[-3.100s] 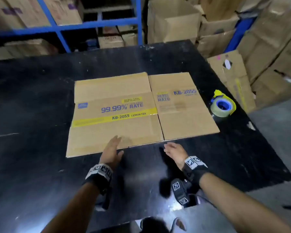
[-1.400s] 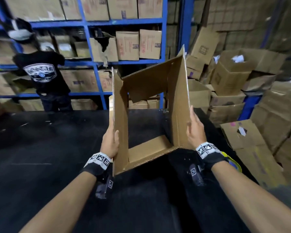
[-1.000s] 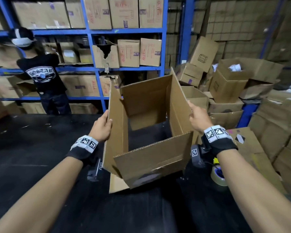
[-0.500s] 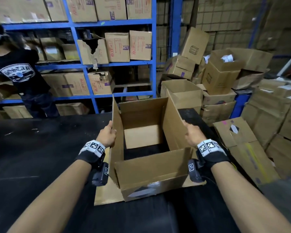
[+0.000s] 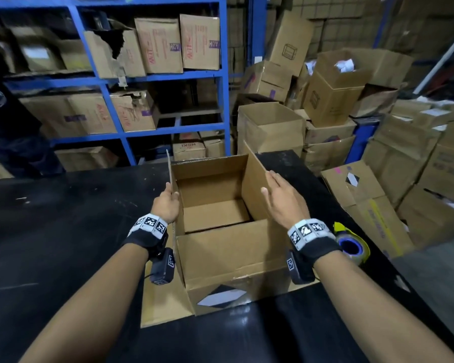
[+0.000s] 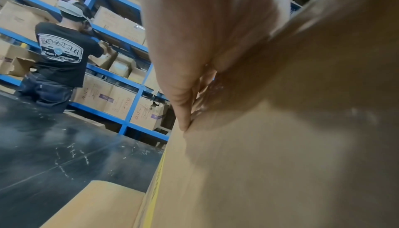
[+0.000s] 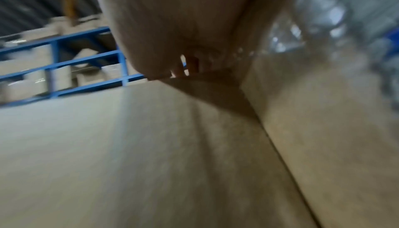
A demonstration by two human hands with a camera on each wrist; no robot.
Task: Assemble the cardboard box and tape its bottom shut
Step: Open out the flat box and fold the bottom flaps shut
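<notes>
Since the flat sheet got popped open and lowered, the cardboard box sat squared up on the bench between the hands, with the left hand gripping the left upright flap and the right hand spread flat against the outside of the right flap, fingers straight. My guess is the step was folding flaps, so press both sides in evenly along the creases so the box doesn't skew, then grab the tape roll just beside the right wrist. Only the left wrist view caught the other person working at the blue shelves, while the right wrist view was just blurry cardboard.
</notes>
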